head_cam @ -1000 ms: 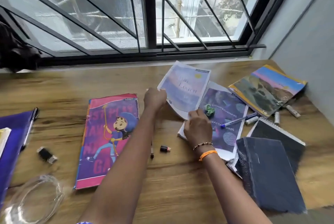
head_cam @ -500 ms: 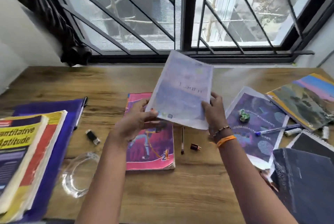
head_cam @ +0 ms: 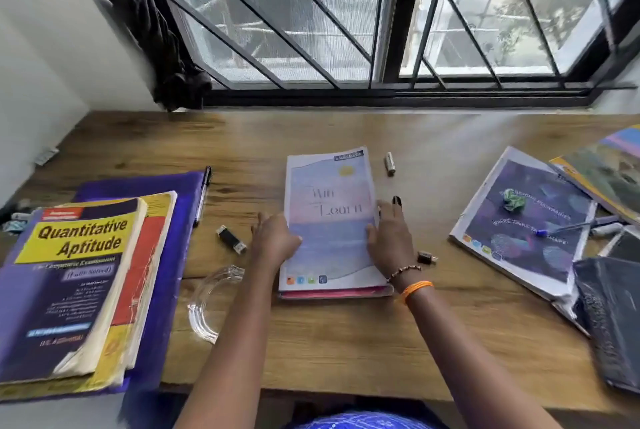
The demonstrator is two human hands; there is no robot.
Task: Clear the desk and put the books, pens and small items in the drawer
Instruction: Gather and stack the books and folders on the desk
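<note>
A pale blue notebook [head_cam: 330, 207] lies flat on top of the pink book [head_cam: 332, 293], whose edge shows beneath it, at the middle of the wooden desk [head_cam: 346, 342]. My left hand [head_cam: 275, 241] grips the notebook's left edge. My right hand [head_cam: 389, 238] presses on its right edge, fingers spread. A stack with the "Quantitative Aptitude" book [head_cam: 69, 283] sits on a purple folder [head_cam: 173, 255] at the left. A dark purple notebook [head_cam: 530, 220] with a green paper ball [head_cam: 514, 199] and a blue pen [head_cam: 575, 226] lies at the right.
A black pen [head_cam: 202, 194] lies by the folder. A USB stick [head_cam: 231, 239], a clear plastic ring [head_cam: 211, 300], a silver cap [head_cam: 390, 163] and a small dark cap [head_cam: 426, 257] lie around the notebook. Dark books [head_cam: 609, 317] overhang the right front edge. A barred window runs behind.
The pale blue notebook was lifted off the right-hand pile, carried left in both hands and laid on the pink book. My view swung left.
</note>
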